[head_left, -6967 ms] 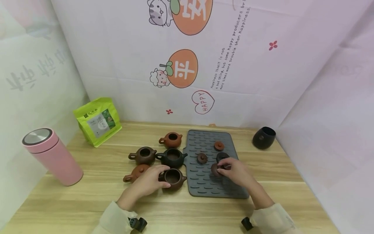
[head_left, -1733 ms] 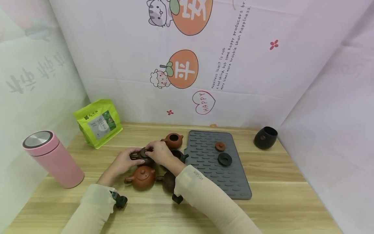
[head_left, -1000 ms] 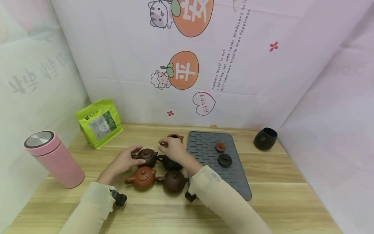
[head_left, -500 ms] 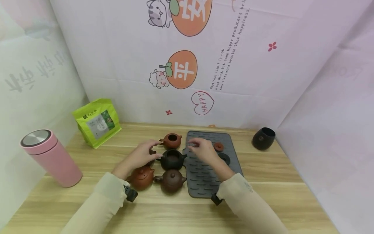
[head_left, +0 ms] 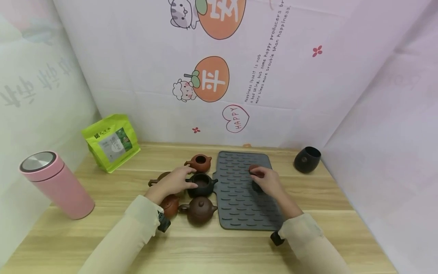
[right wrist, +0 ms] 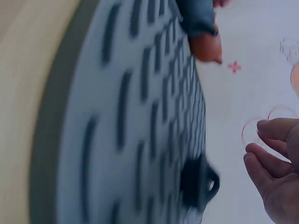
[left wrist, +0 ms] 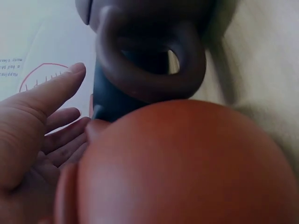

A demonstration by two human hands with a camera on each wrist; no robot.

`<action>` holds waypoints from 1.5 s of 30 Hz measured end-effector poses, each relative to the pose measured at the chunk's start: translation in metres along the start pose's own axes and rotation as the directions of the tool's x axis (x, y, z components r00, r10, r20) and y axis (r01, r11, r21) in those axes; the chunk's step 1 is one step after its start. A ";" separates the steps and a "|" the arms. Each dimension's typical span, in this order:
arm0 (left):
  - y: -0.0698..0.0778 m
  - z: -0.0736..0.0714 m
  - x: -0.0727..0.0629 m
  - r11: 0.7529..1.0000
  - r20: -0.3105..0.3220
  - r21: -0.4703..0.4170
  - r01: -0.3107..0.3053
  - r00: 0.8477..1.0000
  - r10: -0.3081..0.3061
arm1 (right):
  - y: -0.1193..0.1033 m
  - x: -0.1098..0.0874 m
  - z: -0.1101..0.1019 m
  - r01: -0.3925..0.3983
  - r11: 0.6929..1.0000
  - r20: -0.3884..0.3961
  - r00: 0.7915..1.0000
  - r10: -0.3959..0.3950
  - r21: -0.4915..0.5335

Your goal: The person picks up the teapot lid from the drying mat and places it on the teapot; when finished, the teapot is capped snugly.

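My left hand (head_left: 174,182) is at the open black teapot (head_left: 205,191), thumb and fingers spread around its handle side; in the left wrist view the fingers look loosely extended. Over the grey mat (head_left: 236,222), my right hand (head_left: 270,184) reaches toward the black lid (right wrist: 198,182), fingertips slightly curved with nothing between them. A reddish lid (head_left: 253,167) lies just beyond those fingertips. In front stand a lidded dark brown teapot (head_left: 200,211) and a lidded red-brown teapot (left wrist: 187,163). Another brown teapot (head_left: 154,182) is mostly hidden behind my left hand.
A small orange-brown teapot (head_left: 202,166) without a lid stands at the back. A pink thermos (head_left: 65,190) and a green tea bag (head_left: 113,142) are on the left. At the back right sits a black cup (head_left: 306,161). White printed cloth walls enclose the table.
Two brown lids have left the mat; the two brown teapots received lids. My left hand has shifted right to the black teapot, and my right hand has returned from the teapots to the mat.
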State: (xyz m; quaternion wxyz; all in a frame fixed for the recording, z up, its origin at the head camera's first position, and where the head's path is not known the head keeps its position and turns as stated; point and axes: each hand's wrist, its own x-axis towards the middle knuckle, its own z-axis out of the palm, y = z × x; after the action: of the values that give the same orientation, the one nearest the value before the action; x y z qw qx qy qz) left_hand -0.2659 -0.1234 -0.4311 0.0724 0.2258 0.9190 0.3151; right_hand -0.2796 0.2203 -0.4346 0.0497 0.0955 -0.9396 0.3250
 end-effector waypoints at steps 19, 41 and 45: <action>0.000 0.012 0.008 1.000 -0.017 -0.003 0.025 1.000 -0.025 | 0.048 -0.007 -0.006 -0.085 0.994 0.061 0.994 0.089 -0.064; -0.002 0.015 0.008 0.996 -0.046 -0.020 0.088 0.995 -0.089 | -0.033 0.007 0.019 -0.015 1.000 0.040 0.999 0.015 0.007; -0.001 0.016 0.008 0.996 -0.050 -0.017 0.093 0.994 -0.093 | -0.053 0.010 0.030 0.019 0.999 0.049 0.999 -0.021 0.039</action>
State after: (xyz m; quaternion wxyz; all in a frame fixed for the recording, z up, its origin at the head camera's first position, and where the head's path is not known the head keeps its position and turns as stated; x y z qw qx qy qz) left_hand -0.2691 -0.1119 -0.4439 0.0653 0.1741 0.9278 0.3235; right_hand -0.2790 0.1593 -0.4250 0.0277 0.1138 -0.9331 0.3399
